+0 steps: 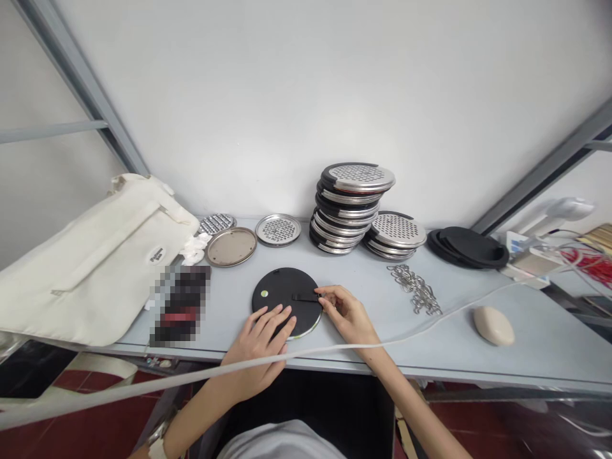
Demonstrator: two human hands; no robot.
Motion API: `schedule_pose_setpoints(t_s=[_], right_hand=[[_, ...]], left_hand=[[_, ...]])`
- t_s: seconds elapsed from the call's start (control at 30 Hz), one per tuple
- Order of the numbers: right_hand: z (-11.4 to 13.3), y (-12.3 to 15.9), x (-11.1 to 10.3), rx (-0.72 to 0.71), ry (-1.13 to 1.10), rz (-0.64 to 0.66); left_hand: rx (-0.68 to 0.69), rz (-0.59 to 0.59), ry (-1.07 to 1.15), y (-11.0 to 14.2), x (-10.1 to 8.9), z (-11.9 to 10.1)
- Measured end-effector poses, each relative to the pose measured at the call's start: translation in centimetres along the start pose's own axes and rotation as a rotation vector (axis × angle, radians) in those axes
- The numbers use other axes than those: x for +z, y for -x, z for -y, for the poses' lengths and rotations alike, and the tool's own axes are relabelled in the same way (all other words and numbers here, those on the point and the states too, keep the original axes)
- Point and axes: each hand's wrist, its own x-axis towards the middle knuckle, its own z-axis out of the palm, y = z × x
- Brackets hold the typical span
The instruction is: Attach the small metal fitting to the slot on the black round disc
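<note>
A round black disc [282, 284] lies flat on the table near its front edge, with a small green-and-white sticker on it. My left hand [261, 344] rests on the disc's lower left part, fingers spread and stretched out. At the disc's right edge my right hand [352, 319] pinches the end of a short black strap [303, 297] that runs in from the middle of the disc. What lies under the disc is mostly hidden; a thin pale green rim shows at its lower right.
Behind stand a tall stack of perforated metal discs with black rims [349, 213] and a shorter stack [396, 233]. Metal rings [415, 290], black discs [468, 247] and a beige mouse [494, 326] lie right. A white bag [90, 268] leans left. A white cable [411, 336] crosses in front.
</note>
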Motion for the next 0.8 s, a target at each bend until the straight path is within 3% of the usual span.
schedule_pose_setpoints(t_s=[0.27, 0.8], right_hand=[[0.04, -0.05, 0.1, 0.042, -0.044, -0.032], [-0.16, 0.1, -0.07, -0.015, -0.03, -0.107]], left_hand=[[0.006, 0.013, -0.004, -0.01, -0.09, -0.02], [0.001, 0.017, -0.004, 0.03, 0.01, -0.02]])
